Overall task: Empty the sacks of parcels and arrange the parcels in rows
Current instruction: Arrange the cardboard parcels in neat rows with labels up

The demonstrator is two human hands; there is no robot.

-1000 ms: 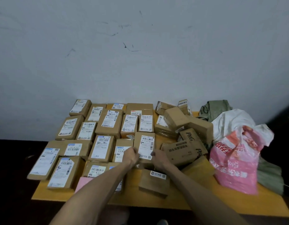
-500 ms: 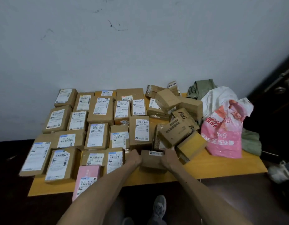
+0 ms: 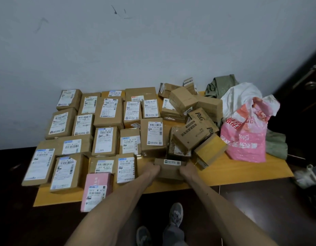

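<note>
A small brown cardboard parcel (image 3: 169, 170) with a white label on its far edge lies near the front of the yellow table (image 3: 242, 173). My left hand (image 3: 151, 170) grips its left side and my right hand (image 3: 188, 170) grips its right side. Left of it, several labelled brown parcels (image 3: 105, 141) lie in rows, with a pink parcel (image 3: 97, 190) overhanging the front edge. Behind my hands a loose heap of parcels (image 3: 192, 121) is piled unsorted. A pink and white sack (image 3: 246, 132) stands at the right end of the table.
A white sack (image 3: 240, 96) and green sacks (image 3: 221, 84) lie crumpled behind the pink one against the grey wall. A dark door (image 3: 306, 82) stands at the right. The floor is dark; my shoes (image 3: 175, 213) show below the table edge.
Both hands left the upright labelled parcel in the third row and came down onto the small parcel at the front, gripping its sides. The camera tilted downward and right.
</note>
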